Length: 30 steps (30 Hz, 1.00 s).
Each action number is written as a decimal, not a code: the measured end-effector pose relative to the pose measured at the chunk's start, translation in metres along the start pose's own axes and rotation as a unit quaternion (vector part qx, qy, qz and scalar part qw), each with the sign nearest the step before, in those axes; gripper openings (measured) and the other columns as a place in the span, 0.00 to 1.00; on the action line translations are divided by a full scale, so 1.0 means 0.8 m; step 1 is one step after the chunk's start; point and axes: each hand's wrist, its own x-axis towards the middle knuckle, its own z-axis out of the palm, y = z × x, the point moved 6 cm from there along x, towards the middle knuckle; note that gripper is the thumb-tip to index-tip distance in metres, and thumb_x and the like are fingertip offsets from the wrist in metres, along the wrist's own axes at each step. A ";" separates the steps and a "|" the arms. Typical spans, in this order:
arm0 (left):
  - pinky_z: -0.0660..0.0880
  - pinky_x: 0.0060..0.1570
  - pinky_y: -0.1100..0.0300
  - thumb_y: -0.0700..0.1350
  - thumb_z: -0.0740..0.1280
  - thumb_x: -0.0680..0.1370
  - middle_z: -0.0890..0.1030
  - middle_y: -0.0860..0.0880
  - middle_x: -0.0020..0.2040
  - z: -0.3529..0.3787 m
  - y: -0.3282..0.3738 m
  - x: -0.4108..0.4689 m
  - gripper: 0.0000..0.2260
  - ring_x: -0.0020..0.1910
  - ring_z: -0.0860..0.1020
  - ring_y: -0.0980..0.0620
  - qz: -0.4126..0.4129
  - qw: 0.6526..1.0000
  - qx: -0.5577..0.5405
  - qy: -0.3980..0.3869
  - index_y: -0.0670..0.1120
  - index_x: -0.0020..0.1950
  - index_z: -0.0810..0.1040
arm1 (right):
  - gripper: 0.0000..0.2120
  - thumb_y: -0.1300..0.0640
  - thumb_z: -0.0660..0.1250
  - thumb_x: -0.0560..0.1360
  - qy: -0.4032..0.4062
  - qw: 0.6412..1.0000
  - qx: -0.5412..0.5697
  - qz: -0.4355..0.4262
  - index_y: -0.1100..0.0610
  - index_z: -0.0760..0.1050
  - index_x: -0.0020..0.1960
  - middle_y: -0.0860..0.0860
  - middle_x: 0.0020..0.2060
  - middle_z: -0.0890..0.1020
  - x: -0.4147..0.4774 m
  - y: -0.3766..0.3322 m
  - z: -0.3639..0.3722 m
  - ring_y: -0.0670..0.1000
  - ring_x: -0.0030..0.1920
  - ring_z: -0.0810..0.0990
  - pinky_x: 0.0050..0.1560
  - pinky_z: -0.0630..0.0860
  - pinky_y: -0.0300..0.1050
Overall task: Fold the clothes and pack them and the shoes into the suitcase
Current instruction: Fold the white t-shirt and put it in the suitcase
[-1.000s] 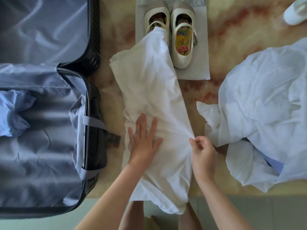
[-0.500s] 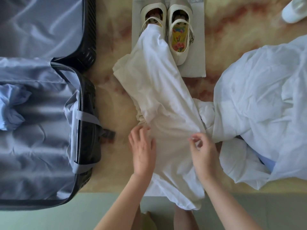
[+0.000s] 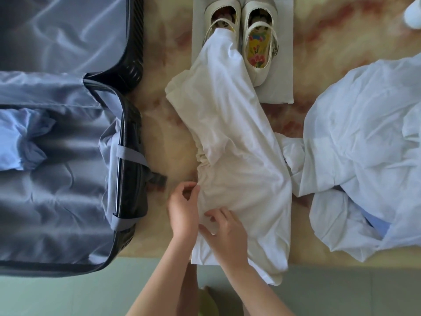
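Observation:
A cream-white garment (image 3: 230, 142) lies lengthwise down the middle of the table, folded narrow, its far end draped over the left shoe. My left hand (image 3: 183, 208) pinches its left edge near the gathered waist. My right hand (image 3: 224, 229) rests on the cloth just beside it, fingers spread toward the left. A pair of cream strap shoes (image 3: 257, 39) stands on a grey mat (image 3: 283, 87) at the far edge. The open suitcase (image 3: 127, 142) with grey-blue lining lies at the left, a light blue garment (image 3: 20, 137) inside it.
A heap of crumpled white clothes (image 3: 364, 144) covers the right side of the table, with a bit of light blue cloth (image 3: 376, 222) under it. A white object (image 3: 413, 14) sits at the far right corner. The table's near edge (image 3: 341, 261) runs below my hands.
My right hand has crossed from the garment's right edge to its left side, carrying the right part over. My left hand shifted from lying flat on the cloth to pinching the left edge.

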 end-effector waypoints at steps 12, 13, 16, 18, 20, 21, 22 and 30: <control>0.71 0.40 0.72 0.47 0.73 0.74 0.80 0.56 0.45 0.000 0.027 0.029 0.12 0.45 0.77 0.61 0.028 0.995 -0.003 -0.097 0.52 0.56 0.76 | 0.17 0.67 0.74 0.57 -0.050 0.997 -0.032 -0.039 0.48 0.76 0.37 0.43 0.34 0.75 -0.024 -0.005 0.016 0.43 0.28 0.74 0.25 0.58 0.31; 0.71 0.40 0.72 0.47 0.73 0.74 0.80 0.56 0.45 0.002 0.031 0.030 0.13 0.45 0.77 0.60 0.036 0.995 0.011 -0.097 0.52 0.56 0.76 | 0.17 0.67 0.74 0.57 -0.054 0.997 -0.031 -0.038 0.48 0.76 0.37 0.42 0.34 0.75 -0.026 -0.003 0.017 0.43 0.29 0.74 0.25 0.58 0.31; 0.72 0.42 0.64 0.47 0.70 0.75 0.79 0.55 0.43 0.002 0.035 0.034 0.09 0.43 0.77 0.58 0.033 0.995 0.034 -0.088 0.49 0.55 0.78 | 0.19 0.67 0.75 0.56 -0.064 0.997 -0.031 -0.042 0.48 0.75 0.38 0.43 0.34 0.74 -0.029 -0.003 0.022 0.43 0.28 0.73 0.25 0.59 0.31; 0.71 0.39 0.63 0.46 0.67 0.77 0.80 0.52 0.40 0.003 0.032 0.033 0.06 0.39 0.76 0.56 0.038 0.994 0.039 -0.098 0.46 0.52 0.79 | 0.17 0.66 0.74 0.57 -0.076 0.995 -0.030 -0.050 0.48 0.74 0.37 0.43 0.32 0.73 -0.030 -0.007 0.025 0.43 0.28 0.73 0.23 0.60 0.33; 0.72 0.38 0.58 0.45 0.64 0.79 0.81 0.44 0.41 0.000 0.025 0.028 0.08 0.40 0.77 0.48 0.036 0.994 0.031 -0.103 0.41 0.48 0.79 | 0.12 0.62 0.71 0.60 -0.089 0.994 -0.032 -0.063 0.47 0.74 0.36 0.43 0.32 0.73 -0.031 -0.008 0.024 0.43 0.28 0.73 0.23 0.62 0.33; 0.72 0.39 0.55 0.45 0.62 0.80 0.81 0.43 0.42 -0.003 0.021 0.027 0.09 0.41 0.78 0.45 0.033 0.994 0.028 -0.100 0.40 0.48 0.78 | 0.08 0.59 0.69 0.63 -0.096 0.992 -0.031 -0.073 0.47 0.75 0.37 0.43 0.33 0.74 -0.032 -0.008 0.024 0.43 0.29 0.75 0.23 0.65 0.33; 0.73 0.40 0.54 0.45 0.61 0.80 0.81 0.43 0.41 -0.007 0.017 0.026 0.09 0.42 0.78 0.45 0.033 0.995 0.029 -0.095 0.41 0.47 0.78 | 0.03 0.55 0.68 0.67 -0.101 0.991 -0.026 -0.083 0.47 0.76 0.38 0.43 0.35 0.74 -0.032 -0.007 0.021 0.44 0.31 0.76 0.25 0.69 0.34; 0.68 0.49 0.69 0.50 0.64 0.79 0.78 0.55 0.56 -0.018 0.051 0.060 0.18 0.53 0.75 0.59 -0.030 0.989 -0.131 -0.057 0.46 0.67 0.72 | 0.08 0.63 0.70 0.73 0.155 0.986 0.053 0.022 0.58 0.79 0.53 0.51 0.45 0.79 0.088 0.020 -0.098 0.51 0.46 0.76 0.49 0.72 0.40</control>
